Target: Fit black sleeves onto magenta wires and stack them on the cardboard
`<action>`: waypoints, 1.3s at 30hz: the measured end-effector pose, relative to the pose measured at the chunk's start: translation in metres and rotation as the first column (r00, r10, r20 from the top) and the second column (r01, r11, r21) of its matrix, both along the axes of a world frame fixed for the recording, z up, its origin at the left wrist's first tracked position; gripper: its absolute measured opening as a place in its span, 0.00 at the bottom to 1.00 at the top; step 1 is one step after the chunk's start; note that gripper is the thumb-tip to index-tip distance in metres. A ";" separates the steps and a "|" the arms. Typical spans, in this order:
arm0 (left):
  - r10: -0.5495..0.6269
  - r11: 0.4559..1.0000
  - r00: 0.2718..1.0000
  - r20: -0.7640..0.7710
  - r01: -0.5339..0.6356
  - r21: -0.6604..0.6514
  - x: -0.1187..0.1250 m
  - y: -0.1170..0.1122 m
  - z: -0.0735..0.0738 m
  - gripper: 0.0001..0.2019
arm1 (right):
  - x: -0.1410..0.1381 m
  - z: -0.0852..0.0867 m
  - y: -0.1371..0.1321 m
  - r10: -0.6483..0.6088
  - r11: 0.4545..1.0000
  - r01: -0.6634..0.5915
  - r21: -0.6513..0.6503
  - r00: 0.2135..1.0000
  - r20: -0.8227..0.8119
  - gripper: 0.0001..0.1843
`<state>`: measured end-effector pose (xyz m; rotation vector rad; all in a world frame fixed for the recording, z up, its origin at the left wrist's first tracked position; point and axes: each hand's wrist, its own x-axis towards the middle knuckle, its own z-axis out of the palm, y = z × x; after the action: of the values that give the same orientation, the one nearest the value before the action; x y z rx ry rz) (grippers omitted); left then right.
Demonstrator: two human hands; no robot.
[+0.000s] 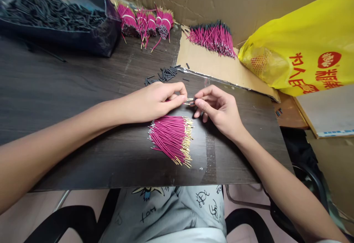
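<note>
My left hand (157, 101) pinches the gold-tipped end of a magenta wire (188, 100) between thumb and forefinger. My right hand (218, 106) meets it from the right, pinching a small black sleeve (194, 100) at that wire's tip. Both hands hover above the dark table (69, 95). Just below them lies a loose pile of magenta wires with gold ends (172, 138). A scatter of short black sleeves (165, 74) rests just beyond the hands.
A dark bin of black sleeves (52, 14) stands at the back left. Banded bundles of magenta wires (146, 23) lie at the back. More sleeved wires (212, 36) rest on a cardboard sheet (215, 68). A yellow plastic bag (304, 47) fills the right.
</note>
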<state>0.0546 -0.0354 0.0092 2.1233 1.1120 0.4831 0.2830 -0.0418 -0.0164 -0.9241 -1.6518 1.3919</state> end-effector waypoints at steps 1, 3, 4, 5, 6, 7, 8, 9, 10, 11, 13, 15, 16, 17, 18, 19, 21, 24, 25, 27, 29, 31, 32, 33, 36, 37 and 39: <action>-0.001 1.000 1.000 0.002 0.001 -0.002 0.000 0.000 0.000 0.11 | 0.001 0.000 0.000 0.008 1.000 -0.008 0.016 1.000 0.001 0.18; 0.001 1.000 1.000 0.011 -0.001 -0.004 0.000 0.000 0.000 0.11 | 0.001 -0.001 0.000 0.016 0.999 -0.016 0.038 1.000 0.007 0.16; 0.004 1.000 1.000 0.017 -0.004 -0.003 0.000 -0.001 0.000 0.10 | 0.001 -0.001 0.000 0.014 0.999 -0.015 0.042 1.000 0.010 0.16; 0.010 1.000 1.000 0.023 -0.010 -0.003 0.000 -0.001 -0.001 0.10 | 0.001 -0.001 0.001 0.009 0.999 -0.010 0.040 1.000 0.011 0.16; 0.017 1.000 0.999 0.030 -0.017 -0.002 0.000 -0.001 -0.002 0.10 | 0.001 -0.001 0.001 0.002 0.999 -0.003 0.036 1.000 0.010 0.16; 0.022 1.000 0.999 0.036 -0.022 -0.001 0.001 -0.001 -0.003 0.10 | 0.001 -0.001 0.001 -0.005 1.000 0.004 0.030 1.000 0.007 0.17; 0.025 1.000 0.999 0.042 -0.025 0.000 0.001 -0.001 -0.003 0.10 | 0.000 -0.002 0.001 -0.009 1.000 0.009 0.026 1.000 0.006 0.17; 0.026 1.000 0.999 0.046 -0.026 0.003 0.001 -0.001 -0.004 0.10 | 0.000 -0.002 0.001 -0.012 1.000 0.012 0.025 1.000 0.008 0.18; 0.026 1.000 0.998 0.050 -0.026 0.005 0.001 -0.001 -0.005 0.10 | 0.001 -0.002 0.001 -0.011 1.000 0.011 0.026 1.000 0.012 0.18; 0.024 1.000 0.998 0.053 -0.024 0.008 0.001 -0.001 -0.005 0.10 | 0.001 -0.002 0.001 -0.007 1.000 0.006 0.029 1.000 0.019 0.18; 0.019 1.000 0.998 0.055 -0.020 0.011 0.001 -0.001 -0.005 0.10 | 0.002 -0.002 0.001 0.007 0.999 -0.008 0.039 0.999 0.041 0.19; 0.010 1.000 0.998 0.056 -0.011 0.011 0.001 0.000 -0.004 0.10 | 0.003 -0.002 0.001 0.018 0.998 -0.022 0.058 0.998 0.063 0.19; 0.005 1.000 0.998 0.057 -0.006 0.012 0.001 0.000 -0.004 0.10 | 0.003 -0.001 0.000 0.022 0.997 -0.027 0.068 0.997 0.072 0.19; 0.000 1.000 0.998 0.060 -0.001 0.016 0.001 0.000 -0.004 0.10 | 0.004 -0.001 0.000 0.024 0.997 -0.030 0.077 0.997 0.077 0.19; -0.002 1.000 0.998 0.063 0.001 0.020 0.001 0.000 -0.004 0.10 | 0.004 -0.001 0.000 0.026 0.996 -0.033 0.085 0.997 0.079 0.18; -0.002 1.000 0.998 0.069 0.000 0.025 0.001 0.000 -0.005 0.10 | 0.004 -0.001 0.000 0.029 0.995 -0.036 0.090 0.997 0.078 0.18; 0.001 0.999 0.996 0.086 -0.004 0.037 0.000 0.000 -0.007 0.10 | 0.004 -0.002 0.000 0.034 0.995 -0.041 0.090 0.997 0.071 0.17; 0.022 0.998 0.993 0.116 -0.028 0.052 0.000 -0.001 -0.010 0.10 | 0.005 -0.002 0.000 0.038 0.996 -0.042 0.077 0.998 0.057 0.16; 0.031 0.998 0.992 0.126 -0.038 0.055 0.000 -0.001 -0.010 0.10 | 0.005 -0.002 0.000 0.036 0.996 -0.040 0.074 0.998 0.052 0.16; 0.051 0.997 0.989 0.139 -0.059 0.055 0.001 -0.002 -0.012 0.09 | 0.005 -0.003 0.000 0.026 0.997 -0.030 0.078 0.999 0.045 0.16; 0.071 0.995 0.986 0.150 -0.080 0.051 0.003 -0.003 -0.013 0.09 | 0.004 -0.003 0.000 0.003 0.996 -0.006 0.091 0.999 0.040 0.15; 0.095 0.993 0.981 0.171 -0.105 0.048 0.004 -0.005 -0.015 0.09 | 0.003 -0.004 -0.001 -0.031 0.995 0.027 0.099 0.999 0.038 0.16; 0.107 0.992 0.977 0.185 -0.118 0.048 0.005 -0.005 -0.017 0.09 | 0.002 -0.005 -0.001 -0.047 0.994 0.043 0.099 0.998 0.035 0.16; 0.118 0.991 0.973 0.198 -0.129 0.046 0.006 -0.006 -0.018 0.09 | 0.001 -0.005 -0.001 -0.059 0.994 0.056 0.097 0.998 0.029 0.16; 0.137 0.988 0.965 0.224 -0.149 0.036 0.007 -0.007 -0.020 0.09 | -0.001 -0.005 -0.002 -0.078 0.992 0.078 0.096 0.997 -0.001 0.16; 0.137 0.989 0.964 0.227 -0.148 0.031 0.008 -0.008 -0.020 0.10 | -0.002 -0.005 -0.002 -0.083 0.992 0.084 0.099 0.996 -0.012 0.15; 0.131 0.990 0.965 0.228 -0.140 0.022 0.008 -0.008 -0.018 0.10 | -0.003 -0.005 -0.002 -0.092 0.990 0.094 0.104 0.996 -0.020 0.15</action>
<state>0.0625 -0.0435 -0.0087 1.9736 1.1276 0.7952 0.2804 -0.0442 -0.0211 -0.9156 -1.6329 1.2351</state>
